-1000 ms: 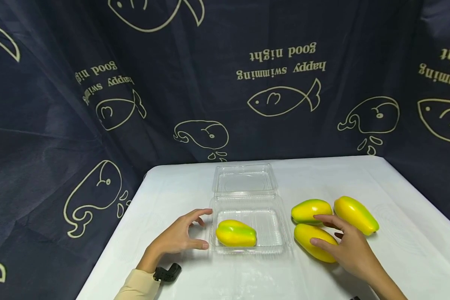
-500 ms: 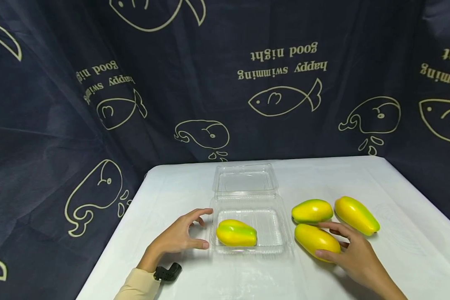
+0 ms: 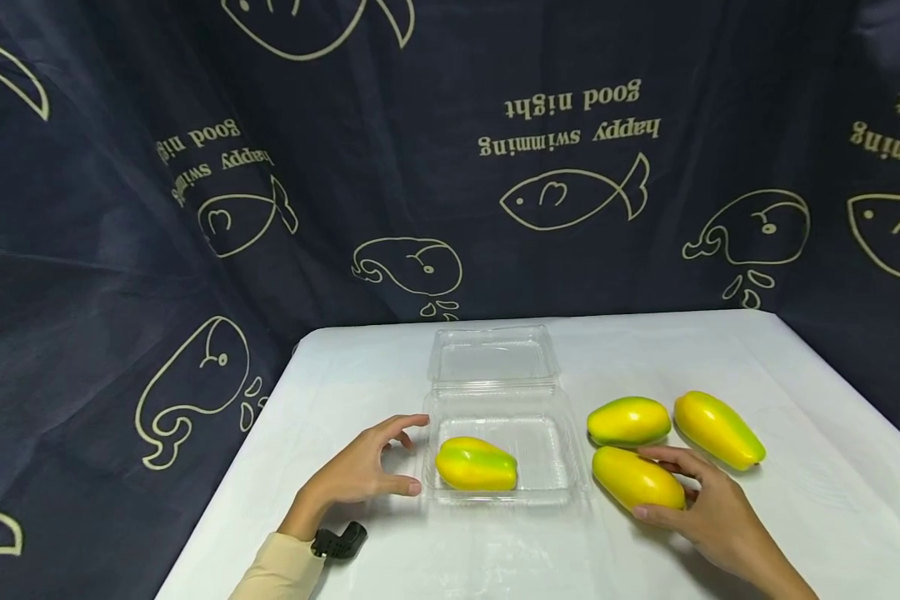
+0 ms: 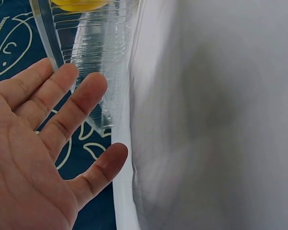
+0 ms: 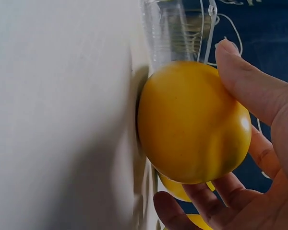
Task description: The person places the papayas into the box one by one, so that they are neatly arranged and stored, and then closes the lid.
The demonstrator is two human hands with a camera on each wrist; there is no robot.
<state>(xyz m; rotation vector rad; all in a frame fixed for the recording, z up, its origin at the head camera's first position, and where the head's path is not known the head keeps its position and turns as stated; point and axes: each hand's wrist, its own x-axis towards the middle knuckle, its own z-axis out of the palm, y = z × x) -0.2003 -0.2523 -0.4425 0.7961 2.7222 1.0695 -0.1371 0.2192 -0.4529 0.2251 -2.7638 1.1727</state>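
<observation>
In the head view my right hand (image 3: 708, 508) grips a yellow papaya (image 3: 633, 479), thumb on its near side and fingers round the far side. The right wrist view shows that papaya's rounded end (image 5: 192, 124) close against the white table, with the thumb along one side. My left hand (image 3: 363, 467) is beside the left wall of a clear plastic clamshell box (image 3: 540, 442), fingers spread and holding nothing. Inside the box, toward its front left, lies a yellow-green papaya (image 3: 476, 464). From the left wrist, the open palm (image 4: 33, 158) shows with fingertips by the box.
Behind the gripped fruit lie two more papayas, one greenish-yellow (image 3: 630, 421) and one farther right (image 3: 720, 431). The box's lid (image 3: 493, 354) is folded back away from me. A white cloth (image 3: 367, 367) covers the table; a dark printed curtain (image 3: 390, 183) hangs behind.
My right hand has come down and nearer to me, from hovering over the front papaya to gripping its right end. The left hand has stayed beside the box.
</observation>
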